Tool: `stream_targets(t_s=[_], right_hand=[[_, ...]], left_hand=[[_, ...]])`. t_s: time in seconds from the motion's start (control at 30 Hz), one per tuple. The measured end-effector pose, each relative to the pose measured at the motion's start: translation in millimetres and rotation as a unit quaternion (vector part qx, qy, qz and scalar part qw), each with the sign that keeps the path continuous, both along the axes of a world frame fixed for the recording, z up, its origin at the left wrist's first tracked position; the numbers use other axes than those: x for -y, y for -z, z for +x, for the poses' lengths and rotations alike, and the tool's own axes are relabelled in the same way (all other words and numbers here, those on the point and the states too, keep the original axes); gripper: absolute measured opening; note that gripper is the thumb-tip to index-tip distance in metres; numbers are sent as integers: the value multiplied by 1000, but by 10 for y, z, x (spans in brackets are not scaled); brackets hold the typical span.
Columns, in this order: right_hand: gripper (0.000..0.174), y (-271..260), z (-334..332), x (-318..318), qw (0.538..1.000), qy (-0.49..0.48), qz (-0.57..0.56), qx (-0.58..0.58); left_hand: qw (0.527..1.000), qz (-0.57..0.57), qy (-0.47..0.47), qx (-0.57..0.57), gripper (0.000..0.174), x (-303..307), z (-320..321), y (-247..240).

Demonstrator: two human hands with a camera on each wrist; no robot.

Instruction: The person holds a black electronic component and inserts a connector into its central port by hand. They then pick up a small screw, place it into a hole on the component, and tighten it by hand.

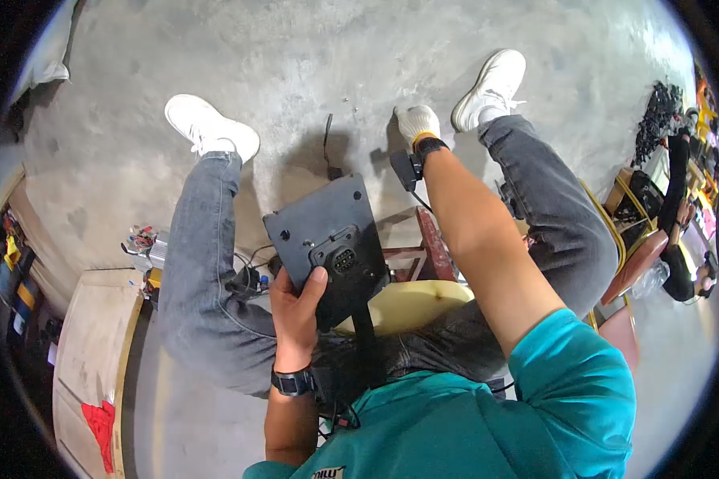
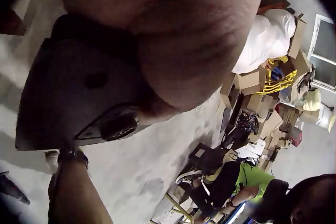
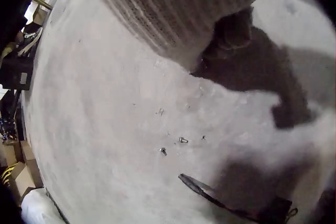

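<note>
My bare left hand (image 1: 295,307) grips the near left edge of a flat black housing (image 1: 319,211), thumb on top. A round multi-pin connector (image 1: 344,261) sits on its face. The housing is tilted above my lap, and in the left wrist view the palm covers part of it. My right hand (image 1: 418,124), in a pale knitted glove, reaches down near the floor between my feet. Its fingertips are in shade in the right wrist view; I cannot tell whether they hold anything. Small metal screws (image 3: 182,140) lie on the floor beside that hand.
A black cable (image 3: 197,184) lies near the screws. My white shoes (image 1: 495,84) stand either side. A reddish wooden stool (image 1: 435,247) is below the housing. A wooden panel (image 1: 96,343) is at left. Another person (image 2: 249,182) sits near boxes and clutter.
</note>
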State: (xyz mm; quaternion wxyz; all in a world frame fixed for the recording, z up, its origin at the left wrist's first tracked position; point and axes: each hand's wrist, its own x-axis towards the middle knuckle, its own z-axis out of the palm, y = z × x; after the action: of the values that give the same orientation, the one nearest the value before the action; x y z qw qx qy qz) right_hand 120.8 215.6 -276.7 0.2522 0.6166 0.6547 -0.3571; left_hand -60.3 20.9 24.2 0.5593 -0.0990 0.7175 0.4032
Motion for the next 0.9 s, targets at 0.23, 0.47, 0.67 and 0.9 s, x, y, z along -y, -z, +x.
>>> stream_targets(t_s=[0.23,0.47,0.67,0.9], right_hand=[[36,459,76,109,987,-152,16,44],[33,482,93,34,970,-237,-4,47],[34,532,197,68,955,-294,29,-4],[36,287,60,-5,999,36,-31,-19]], left_hand=[[1000,-4,-9,-10,29,-48,-11,15],[1000,-10,-18,-3,30,-54,-5,24],[999,-7,-41,11,29,-23,-6,39],[998,-14,-66,21,28,-42,7,45]])
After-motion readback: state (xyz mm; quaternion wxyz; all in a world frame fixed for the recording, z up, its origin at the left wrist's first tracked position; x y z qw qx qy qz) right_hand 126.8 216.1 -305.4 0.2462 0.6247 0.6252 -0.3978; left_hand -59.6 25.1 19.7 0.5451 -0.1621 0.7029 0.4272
